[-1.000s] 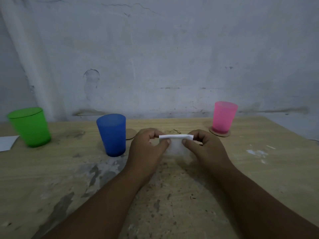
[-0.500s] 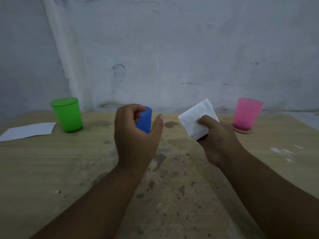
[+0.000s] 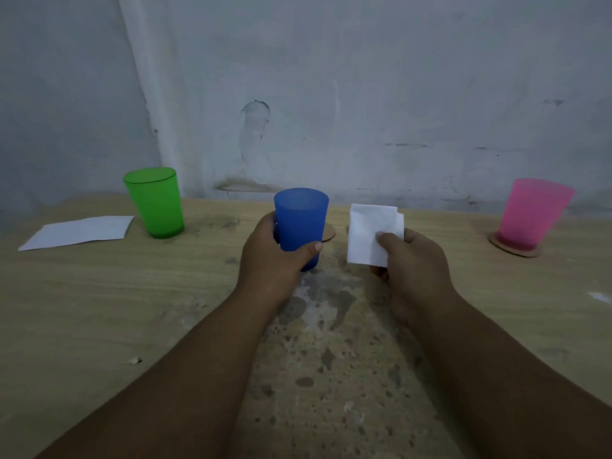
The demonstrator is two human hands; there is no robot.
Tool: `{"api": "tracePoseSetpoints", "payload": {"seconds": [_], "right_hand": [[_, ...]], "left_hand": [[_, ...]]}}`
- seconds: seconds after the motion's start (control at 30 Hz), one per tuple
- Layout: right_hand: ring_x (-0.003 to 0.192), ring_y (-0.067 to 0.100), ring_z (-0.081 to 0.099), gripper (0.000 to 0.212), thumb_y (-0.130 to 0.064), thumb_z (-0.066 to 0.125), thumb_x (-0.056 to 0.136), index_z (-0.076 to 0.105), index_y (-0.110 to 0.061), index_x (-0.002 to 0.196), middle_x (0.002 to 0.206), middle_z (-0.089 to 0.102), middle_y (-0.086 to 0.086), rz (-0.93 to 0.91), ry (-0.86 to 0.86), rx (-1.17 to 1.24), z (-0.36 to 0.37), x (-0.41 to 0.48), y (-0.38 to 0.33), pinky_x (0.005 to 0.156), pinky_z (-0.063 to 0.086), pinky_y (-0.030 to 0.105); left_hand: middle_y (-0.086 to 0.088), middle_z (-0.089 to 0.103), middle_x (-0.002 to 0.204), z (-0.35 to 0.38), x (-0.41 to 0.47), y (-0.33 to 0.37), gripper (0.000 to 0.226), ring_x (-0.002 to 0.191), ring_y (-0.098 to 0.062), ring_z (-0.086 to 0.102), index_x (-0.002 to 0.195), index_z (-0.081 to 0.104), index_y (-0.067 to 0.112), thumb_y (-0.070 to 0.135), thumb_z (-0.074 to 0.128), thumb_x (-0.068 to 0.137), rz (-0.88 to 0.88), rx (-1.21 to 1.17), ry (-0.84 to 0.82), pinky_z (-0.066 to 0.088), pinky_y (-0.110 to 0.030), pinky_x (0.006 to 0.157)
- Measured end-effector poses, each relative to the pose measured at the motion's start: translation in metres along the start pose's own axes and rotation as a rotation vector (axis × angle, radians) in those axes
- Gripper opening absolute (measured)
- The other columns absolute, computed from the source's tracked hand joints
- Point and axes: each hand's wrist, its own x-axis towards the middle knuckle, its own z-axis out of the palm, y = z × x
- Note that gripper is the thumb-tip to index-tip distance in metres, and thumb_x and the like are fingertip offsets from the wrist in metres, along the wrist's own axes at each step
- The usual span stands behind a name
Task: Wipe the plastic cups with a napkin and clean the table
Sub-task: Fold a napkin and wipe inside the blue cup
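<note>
My left hand [image 3: 271, 256] is wrapped around the lower half of the blue plastic cup [image 3: 300, 217], which stands upright at the table's middle. My right hand [image 3: 410, 270] pinches a folded white napkin [image 3: 371, 235] just right of that cup, not touching it. A green cup [image 3: 155, 202] stands upright at the back left. A pink cup [image 3: 533, 213] leans slightly on a round cardboard coaster [image 3: 513, 250] at the back right. The wooden table [image 3: 99, 293] has grey stains and dark specks in front of me.
A white sheet of paper [image 3: 79, 231] lies flat left of the green cup. Another cardboard coaster [image 3: 329, 233] peeks out behind the blue cup. A grey wall runs along the table's far edge. Small white flecks [image 3: 601, 297] lie at the right edge.
My two hands had folded the napkin together. My left hand then let go and closed on the blue cup, while my right hand kept the napkin.
</note>
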Motion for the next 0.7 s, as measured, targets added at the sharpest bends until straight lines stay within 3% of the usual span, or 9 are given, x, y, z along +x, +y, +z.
{"api": "tracePoseSetpoints", "payload": {"seconds": [0.07, 0.17, 0.3, 0.37, 0.5, 0.6, 0.7], "right_hand": [[0.090, 0.024, 0.068, 0.010, -0.027, 0.062, 0.088, 0.063, -0.027, 0.078, 0.093, 0.069, -0.007, -0.034, -0.012, -0.053, 0.000, -0.001, 0.001, 0.082, 0.059, 0.050], [0.087, 0.021, 0.068, 0.019, -0.023, 0.061, 0.089, 0.060, -0.028, 0.071, 0.087, 0.067, -0.011, -0.040, 0.012, -0.074, -0.002, 0.000, 0.002, 0.083, 0.059, 0.050], [0.087, 0.021, 0.067, 0.010, -0.021, 0.057, 0.089, 0.067, -0.023, 0.090, 0.088, 0.069, -0.008, -0.089, 0.011, -0.167, 0.000, -0.004, -0.003, 0.083, 0.058, 0.050], [0.086, 0.021, 0.067, 0.014, -0.016, 0.054, 0.090, 0.066, -0.023, 0.091, 0.088, 0.069, -0.005, -0.088, -0.029, -0.195, 0.001, -0.005, -0.005, 0.082, 0.059, 0.050], [0.079, 0.025, 0.076, 0.028, -0.002, 0.045, 0.093, 0.069, -0.017, 0.089, 0.082, 0.078, 0.003, 0.137, -0.259, 0.182, 0.004, -0.009, -0.010, 0.067, 0.062, 0.039], [0.093, 0.027, 0.074, 0.032, -0.001, 0.041, 0.097, 0.067, -0.017, 0.107, 0.104, 0.076, 0.010, 0.201, -0.387, 0.326, 0.008, -0.011, -0.012, 0.076, 0.061, 0.038], [0.099, 0.028, 0.073, 0.030, -0.001, 0.041, 0.098, 0.063, -0.015, 0.114, 0.113, 0.073, 0.013, 0.209, -0.384, 0.356, 0.009, -0.013, -0.014, 0.081, 0.061, 0.039]], "left_hand": [[0.018, 0.059, 0.118, -0.001, 0.000, 0.001, 0.070, 0.109, -0.011, 0.061, 0.137, 0.053, 0.028, 0.024, 0.086, 0.076, 0.024, -0.012, 0.003, 0.049, -0.019, 0.074], [0.018, 0.065, 0.119, -0.003, 0.001, 0.009, 0.067, 0.103, -0.001, 0.065, 0.132, 0.057, 0.030, 0.027, 0.089, 0.072, 0.039, -0.056, 0.013, 0.057, -0.029, 0.083], [0.013, 0.070, 0.118, -0.003, 0.002, 0.026, 0.067, 0.102, -0.003, 0.068, 0.132, 0.060, 0.022, 0.027, 0.089, 0.072, 0.105, -0.105, -0.011, 0.059, -0.033, 0.086], [0.013, 0.072, 0.115, -0.001, 0.001, 0.032, 0.064, 0.100, -0.002, 0.069, 0.130, 0.062, 0.021, 0.026, 0.089, 0.072, 0.146, -0.119, -0.028, 0.059, -0.027, 0.082], [0.015, 0.072, 0.113, 0.003, -0.005, 0.040, 0.061, 0.100, -0.001, 0.069, 0.128, 0.063, 0.022, 0.027, 0.089, 0.073, 0.210, -0.088, -0.068, 0.056, -0.018, 0.078], [0.015, 0.071, 0.115, 0.004, -0.007, 0.041, 0.058, 0.100, -0.001, 0.069, 0.127, 0.063, 0.023, 0.026, 0.088, 0.074, 0.241, -0.056, -0.080, 0.056, -0.018, 0.079], [0.013, 0.071, 0.117, 0.003, -0.008, 0.039, 0.060, 0.102, -0.003, 0.069, 0.128, 0.061, 0.024, 0.028, 0.088, 0.074, 0.252, -0.042, -0.076, 0.058, -0.023, 0.081]]}}
